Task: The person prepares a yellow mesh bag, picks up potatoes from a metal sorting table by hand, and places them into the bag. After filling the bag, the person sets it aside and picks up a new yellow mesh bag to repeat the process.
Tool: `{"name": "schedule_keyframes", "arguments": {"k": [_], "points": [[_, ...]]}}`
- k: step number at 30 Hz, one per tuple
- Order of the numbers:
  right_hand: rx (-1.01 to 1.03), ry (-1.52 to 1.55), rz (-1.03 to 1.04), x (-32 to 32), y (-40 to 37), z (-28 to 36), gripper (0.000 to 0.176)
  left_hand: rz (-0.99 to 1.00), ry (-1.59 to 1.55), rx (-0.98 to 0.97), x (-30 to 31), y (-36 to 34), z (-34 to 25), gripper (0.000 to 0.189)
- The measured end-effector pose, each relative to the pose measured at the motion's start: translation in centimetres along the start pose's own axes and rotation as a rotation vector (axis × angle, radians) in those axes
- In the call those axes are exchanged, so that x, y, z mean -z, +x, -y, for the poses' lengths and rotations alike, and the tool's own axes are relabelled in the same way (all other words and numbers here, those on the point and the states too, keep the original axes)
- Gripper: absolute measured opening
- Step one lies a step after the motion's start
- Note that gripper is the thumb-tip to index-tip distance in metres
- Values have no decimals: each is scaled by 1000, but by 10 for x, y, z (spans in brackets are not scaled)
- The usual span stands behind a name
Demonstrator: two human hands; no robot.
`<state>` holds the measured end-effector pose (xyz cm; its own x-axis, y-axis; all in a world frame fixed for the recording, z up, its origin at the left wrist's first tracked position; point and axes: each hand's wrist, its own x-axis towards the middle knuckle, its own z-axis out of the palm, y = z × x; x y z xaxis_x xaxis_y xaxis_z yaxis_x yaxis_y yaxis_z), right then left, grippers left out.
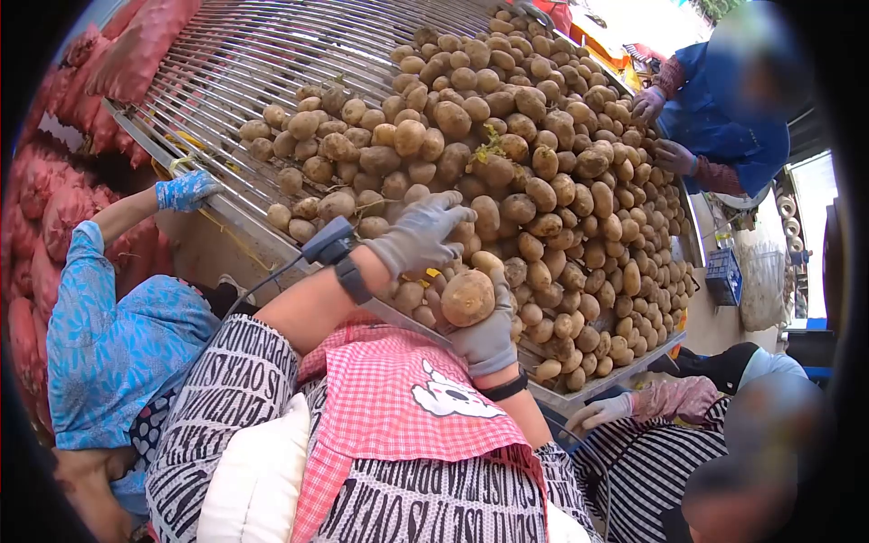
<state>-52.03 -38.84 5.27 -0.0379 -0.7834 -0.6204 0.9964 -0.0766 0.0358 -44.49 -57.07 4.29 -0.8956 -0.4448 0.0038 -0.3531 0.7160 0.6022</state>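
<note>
My left hand (418, 233), in a grey work glove, reaches over the heap of potatoes (543, 195) with its fingers apart. Nothing shows in it, and its fingertips are right at the potatoes below. Close to my apron, my right hand (489, 339), also gloved in grey, is closed around a large round potato (468, 298). That potato is pale brown with darker dirty patches. Soil-dusted potatoes of many sizes surround both hands. A sprig of green leaves (490, 147) lies on the heap beyond my left hand.
A slatted metal sorting table (262, 54) bears the heap. Pink mesh sacks (68, 195) pile up at the left. A person in blue (738, 118) works across the table; others stand at my left (127, 335) and right (670, 443). A blue crate (723, 276) stands beyond the table.
</note>
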Motion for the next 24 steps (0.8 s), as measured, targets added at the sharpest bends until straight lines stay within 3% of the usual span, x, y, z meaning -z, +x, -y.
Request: {"name": "schedule_keyframes", "arguments": {"k": [2,4,6,8,11,13,16,18,19,20,21,22,24], "points": [[-2,-36,60,8,-9,1,55,3,130,-2,-31,19,-1,55],[6,129,71,29,-10,4,55,8,259,-11,-33,29,-3,57],[40,137,55,34,-18,3,55,358,227,125,-9,43,-10,57],[159,126,12,37,-26,1,53,398,95,64,2,39,5,62],[218,168,64,45,-36,5,50,528,198,4,12,29,13,66],[256,225,20,46,-47,9,49,465,166,-122,17,24,20,68],[332,318,49,63,-60,13,50,15,50,25,54,40,15,66],[386,358,66,64,-71,11,50,-173,220,118,74,57,28,75],[406,355,136,69,-74,11,50,-147,313,221,75,67,39,80],[429,350,199,76,-80,11,50,-16,200,306,75,73,47,85],[459,348,189,85,-82,10,50,77,319,308,69,75,51,90],[486,394,173,86,-87,9,50,38,413,219,60,77,60,90],[539,432,197,99,-90,7,49,-11,422,238,50,82,72,91]]}}
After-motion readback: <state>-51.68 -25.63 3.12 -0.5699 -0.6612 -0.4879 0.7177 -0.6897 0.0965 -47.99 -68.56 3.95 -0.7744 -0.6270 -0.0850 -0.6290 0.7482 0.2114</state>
